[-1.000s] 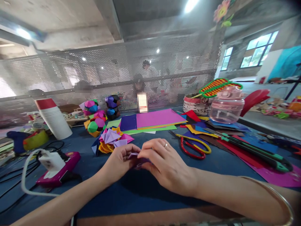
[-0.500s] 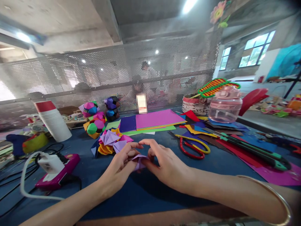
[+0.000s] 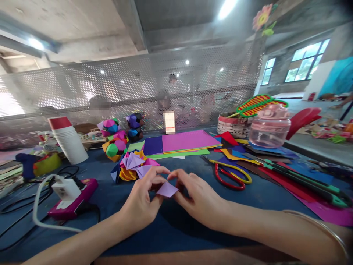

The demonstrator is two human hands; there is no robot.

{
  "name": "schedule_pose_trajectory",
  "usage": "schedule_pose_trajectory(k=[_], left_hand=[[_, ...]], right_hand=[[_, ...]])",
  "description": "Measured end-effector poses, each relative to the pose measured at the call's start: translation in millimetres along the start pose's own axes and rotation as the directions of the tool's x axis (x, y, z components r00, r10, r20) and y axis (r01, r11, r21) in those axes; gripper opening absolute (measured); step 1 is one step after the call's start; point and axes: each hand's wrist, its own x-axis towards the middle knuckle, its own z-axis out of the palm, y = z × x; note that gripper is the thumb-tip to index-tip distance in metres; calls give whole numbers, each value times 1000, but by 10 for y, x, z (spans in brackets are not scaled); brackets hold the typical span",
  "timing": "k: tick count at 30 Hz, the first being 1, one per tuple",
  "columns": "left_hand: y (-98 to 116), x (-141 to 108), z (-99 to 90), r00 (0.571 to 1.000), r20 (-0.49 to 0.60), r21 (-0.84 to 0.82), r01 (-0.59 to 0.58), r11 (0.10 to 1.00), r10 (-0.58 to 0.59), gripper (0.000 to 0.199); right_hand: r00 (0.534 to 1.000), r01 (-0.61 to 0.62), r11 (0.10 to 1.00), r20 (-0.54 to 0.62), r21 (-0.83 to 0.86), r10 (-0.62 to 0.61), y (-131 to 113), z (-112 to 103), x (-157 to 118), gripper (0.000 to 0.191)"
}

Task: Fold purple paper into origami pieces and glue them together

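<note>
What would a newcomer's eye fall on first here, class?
Probably the bright magenta sheet atop the paper stack in the middle of the table. Nearer the viewer, the left hand and right hand hold a small folded lilac paper between them. To their right lie scissors with one red and one yellow handle.

Taking the perforated metal screen (image 3: 132, 88) as landmark: it stands directly behind the dark blue tabletop (image 3: 110, 239). Above the screen are a bare grey ceiling (image 3: 68, 22) and a concrete beam (image 3: 128, 22). A bright strip light (image 3: 227, 9) glows above its right part, another (image 3: 35, 43) above its left end. Right of the screen are two windows, one narrow (image 3: 267, 71), one wide (image 3: 307, 60), with daylight behind them, and a pale floor (image 3: 292, 94) below.
</note>
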Motion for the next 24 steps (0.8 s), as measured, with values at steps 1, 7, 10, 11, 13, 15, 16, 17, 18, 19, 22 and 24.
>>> schedule_pose_trajectory(k=[1,7,10,11,13,15,16,17,18,19,22,24], left_hand=[[5,-2,-4,1000,-19,40,-11,999,11,41],[18,23,-15,1000,23,28,-19,999,19,31],[19,42,-2,983,146,-38,118,992,-111,15],[20,48,3,972,184,-70,164,984,-148,17],[26,57,7,960,218,-110,200,974,-173,23],[38,61,-1,969,200,-125,172,977,-145,22],[45,60,-8,975,186,-123,149,981,-124,21],[51,57,-18,979,176,-113,127,985,-106,21],[56,52,-27,981,172,-99,108,989,-90,22],[61,45,-36,983,169,-69,86,994,-73,22],[69,23,-47,988,152,37,13,999,-18,21],[75,13,-42,989,146,79,4,997,-16,22]], right_hand=[[999,22,999,26,-50,-20,11,5,8,10],[980,173,960,-56,-222,-189,62,71,0,26],[976,181,955,-73,-235,-203,69,93,-15,28],[979,179,958,-59,-224,-196,69,95,-17,29],[984,174,967,-12,-185,-180,63,93,-12,31],[988,151,980,33,-132,-148,53,84,0,33],[991,130,986,49,-102,-126,48,79,7,34],[993,105,992,62,-72,-101,44,74,13,34],[994,83,996,75,-43,-80,40,69,17,34],[994,73,997,82,-20,-71,37,64,19,34],[992,113,994,56,-10,-112,28,58,11,32],[989,150,988,19,-41,-150,18,61,-2,31]])
